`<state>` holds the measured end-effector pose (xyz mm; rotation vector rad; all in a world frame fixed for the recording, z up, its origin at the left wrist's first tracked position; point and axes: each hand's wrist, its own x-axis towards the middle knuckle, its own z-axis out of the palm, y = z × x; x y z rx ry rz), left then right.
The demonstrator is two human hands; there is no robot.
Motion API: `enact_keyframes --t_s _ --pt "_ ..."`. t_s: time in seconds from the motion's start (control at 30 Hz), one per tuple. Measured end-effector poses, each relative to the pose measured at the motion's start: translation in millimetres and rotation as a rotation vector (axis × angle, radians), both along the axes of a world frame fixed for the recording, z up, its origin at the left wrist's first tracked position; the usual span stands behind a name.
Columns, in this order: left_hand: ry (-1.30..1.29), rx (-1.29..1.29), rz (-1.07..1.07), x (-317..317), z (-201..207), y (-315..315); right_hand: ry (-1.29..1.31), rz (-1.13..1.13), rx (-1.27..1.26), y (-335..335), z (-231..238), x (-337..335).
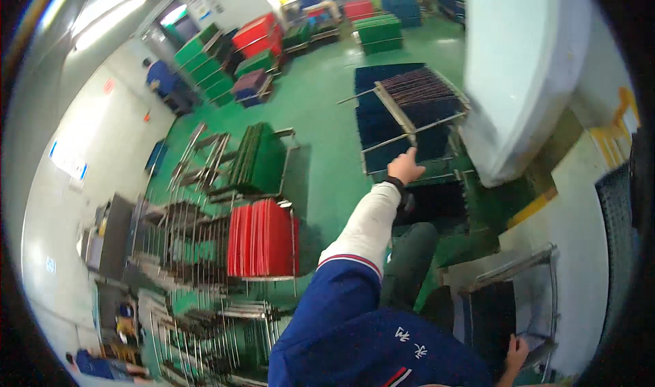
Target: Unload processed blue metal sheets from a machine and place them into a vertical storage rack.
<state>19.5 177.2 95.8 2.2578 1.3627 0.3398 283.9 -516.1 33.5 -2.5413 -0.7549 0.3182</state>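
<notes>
My left arm, in a blue sleeve with a white oversleeve and a black wrist band, stretches forward. My left hand (407,167) is at the near end of a flat metal bar (394,109), fingers curled and index finger against it. This bar lies across a wire rack (389,141) filled with dark blue panels (376,117) and a row of brownish rods (419,87). Low on the right, my right hand (518,351) closes at the metal frame (535,336) of another rack holding black panels (492,312); its grip is small in view.
Racks of green panels (263,158) and red panels (263,240) stand left, beside metal racks (198,250). A thick white column (515,80) rises close on the right. Stacked green (379,32) and red crates (258,36) are farther off. Co-workers (164,80) are by the walls.
</notes>
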Motion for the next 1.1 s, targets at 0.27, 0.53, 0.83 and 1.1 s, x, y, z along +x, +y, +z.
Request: enact_keyframes --t_s 0.27,0.53,0.83,1.1 --pt "0.466 -0.461 -0.575 -5 -47 -129 0.198 0.056 -0.325 52 98 -35" --pt "0.626 -0.433 -0.689 16 -61 -130 0.242 0.126 -0.366 59 111 -35" --pt "0.699 -0.439 -0.655 39 -77 -136 0.227 0.113 -0.383 52 99 -35" --pt "0.650 -0.461 -0.527 36 -84 -138 0.307 0.043 -0.426 60 112 -41"
